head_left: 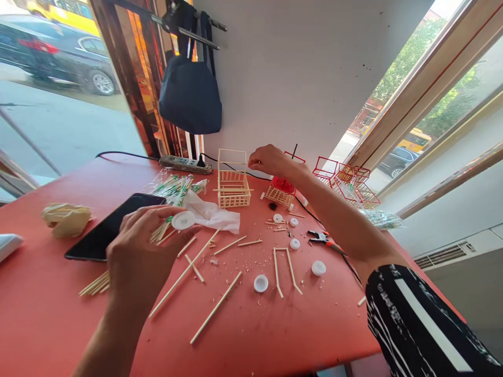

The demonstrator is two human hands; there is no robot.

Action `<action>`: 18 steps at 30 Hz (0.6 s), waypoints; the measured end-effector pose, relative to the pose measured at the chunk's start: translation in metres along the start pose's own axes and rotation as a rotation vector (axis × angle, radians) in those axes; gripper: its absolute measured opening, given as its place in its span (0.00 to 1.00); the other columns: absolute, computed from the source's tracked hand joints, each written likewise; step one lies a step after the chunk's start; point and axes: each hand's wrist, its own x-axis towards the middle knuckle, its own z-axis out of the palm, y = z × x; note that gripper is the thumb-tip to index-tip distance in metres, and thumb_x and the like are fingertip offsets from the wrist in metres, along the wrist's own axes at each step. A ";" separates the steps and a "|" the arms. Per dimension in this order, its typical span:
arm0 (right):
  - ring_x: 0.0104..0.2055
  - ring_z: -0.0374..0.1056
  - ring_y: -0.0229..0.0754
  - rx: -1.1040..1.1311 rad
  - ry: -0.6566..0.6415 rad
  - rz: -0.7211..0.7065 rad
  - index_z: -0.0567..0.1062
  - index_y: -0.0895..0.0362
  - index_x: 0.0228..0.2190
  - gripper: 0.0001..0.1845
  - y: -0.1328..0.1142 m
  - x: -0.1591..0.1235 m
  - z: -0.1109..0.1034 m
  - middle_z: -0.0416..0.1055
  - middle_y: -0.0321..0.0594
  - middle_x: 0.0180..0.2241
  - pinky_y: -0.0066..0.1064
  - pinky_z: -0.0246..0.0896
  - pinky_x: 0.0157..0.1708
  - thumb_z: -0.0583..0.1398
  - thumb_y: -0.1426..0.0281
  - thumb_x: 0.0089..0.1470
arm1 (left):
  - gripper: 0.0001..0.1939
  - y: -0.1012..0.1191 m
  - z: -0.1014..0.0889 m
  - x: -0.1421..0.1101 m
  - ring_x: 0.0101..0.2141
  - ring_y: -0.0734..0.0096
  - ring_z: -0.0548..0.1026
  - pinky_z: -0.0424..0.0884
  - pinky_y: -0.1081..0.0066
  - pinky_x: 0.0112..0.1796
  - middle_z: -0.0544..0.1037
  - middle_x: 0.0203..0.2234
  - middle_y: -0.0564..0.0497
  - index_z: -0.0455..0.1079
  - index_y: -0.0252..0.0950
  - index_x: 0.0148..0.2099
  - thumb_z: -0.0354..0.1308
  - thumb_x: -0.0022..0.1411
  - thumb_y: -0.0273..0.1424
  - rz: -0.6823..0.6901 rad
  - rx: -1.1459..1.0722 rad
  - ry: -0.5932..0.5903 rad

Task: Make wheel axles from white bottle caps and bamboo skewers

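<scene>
While the left hand, at eight o'clock from the middle of the view, pinches a small white cap between thumb and fingers, the right hand hangs at one o'clock with its fingers bent close together; whether they grip anything, I cannot tell. Just left of centre, towards nine o'clock, the pale frame stands upright on the table, its slatted basket and tall back joined. No discs show at its base, whereas the red cart close by at three o'clock has white discs at its lower corners; by that measure the pale one seems the less complete. Farther out at three o'clock, several red frames look fully assembled. Left unjoined are a three-sided piece at five o'clock, sticks at seven, and spare caps between four and six, with cut scraps among them. Pliers lie at four o'clock. As for writing, none can be read: the white marks on the black sleeve form no clear words, and the stick packets at nine o'clock show only green patches.
</scene>
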 end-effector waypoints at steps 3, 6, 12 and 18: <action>0.46 0.72 0.44 -0.006 -0.037 -0.038 0.82 0.60 0.43 0.12 -0.011 0.006 0.017 0.80 0.44 0.45 0.29 0.55 0.40 0.59 0.73 0.61 | 0.20 -0.002 0.000 0.000 0.39 0.52 0.78 0.72 0.58 0.41 0.81 0.36 0.47 0.76 0.42 0.40 0.61 0.58 0.53 -0.004 -0.020 0.024; 0.47 0.73 0.45 -0.017 -0.077 -0.069 0.82 0.59 0.42 0.10 -0.021 0.013 0.032 0.80 0.45 0.45 0.29 0.56 0.40 0.61 0.71 0.61 | 0.19 -0.005 -0.001 0.000 0.40 0.53 0.78 0.72 0.59 0.42 0.81 0.36 0.48 0.76 0.42 0.41 0.62 0.58 0.51 0.004 -0.025 0.033; 0.49 0.72 0.48 -0.048 -0.121 -0.080 0.81 0.58 0.43 0.10 -0.036 0.025 0.048 0.80 0.46 0.46 0.31 0.57 0.41 0.62 0.70 0.61 | 0.19 -0.009 -0.003 0.002 0.39 0.55 0.77 0.72 0.60 0.42 0.80 0.37 0.50 0.76 0.43 0.41 0.62 0.59 0.51 -0.005 -0.007 0.033; 0.48 0.72 0.47 -0.071 -0.145 -0.082 0.81 0.58 0.43 0.10 -0.048 0.026 0.051 0.79 0.47 0.47 0.31 0.57 0.42 0.62 0.71 0.61 | 0.18 -0.007 -0.006 0.004 0.39 0.56 0.77 0.72 0.60 0.44 0.81 0.37 0.49 0.76 0.43 0.41 0.64 0.58 0.50 -0.038 -0.037 0.052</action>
